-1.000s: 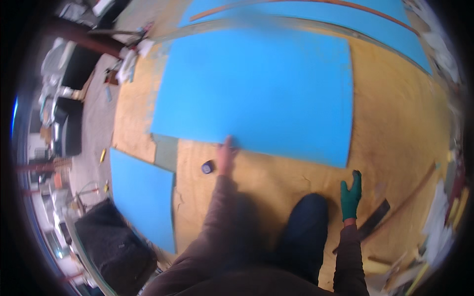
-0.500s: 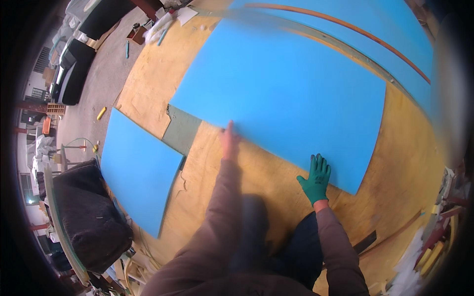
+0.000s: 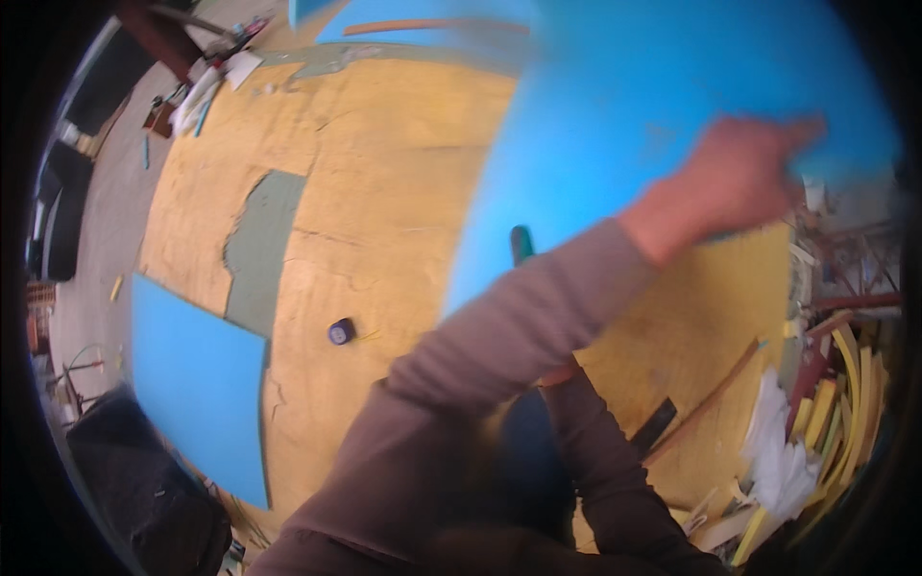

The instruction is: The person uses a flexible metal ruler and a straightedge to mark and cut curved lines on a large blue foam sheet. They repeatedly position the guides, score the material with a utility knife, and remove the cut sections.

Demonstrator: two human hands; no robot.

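Observation:
A large blue foam-like sheet (image 3: 595, 125) covers the right of the plywood table and runs off toward the upper right. My bare left hand (image 3: 730, 178) reaches across to the right, over this sheet. One finger points outward; motion blur hides whether the hand grips the sheet. Under my left forearm, my right hand in a green glove (image 3: 521, 245) is mostly hidden. Only a gloved finger or thumb shows, against the sheet near its left edge. A small dark tape measure (image 3: 341, 332) lies on the wood, left of the sheet.
A smaller blue sheet (image 3: 202, 384) lies at the table's left edge, below a grey-green patch (image 3: 264, 240). A dark strip (image 3: 655, 427) and a thin wooden strip (image 3: 711, 403) lie at the lower right. Foam offcuts (image 3: 836, 403) are heaped beyond. Another blue sheet (image 3: 423, 14) is at the back.
The large sheet has swung to the right, uncovering plywood and the tape measure. My left hand has crossed over my right arm to the far right. The view has shifted too.

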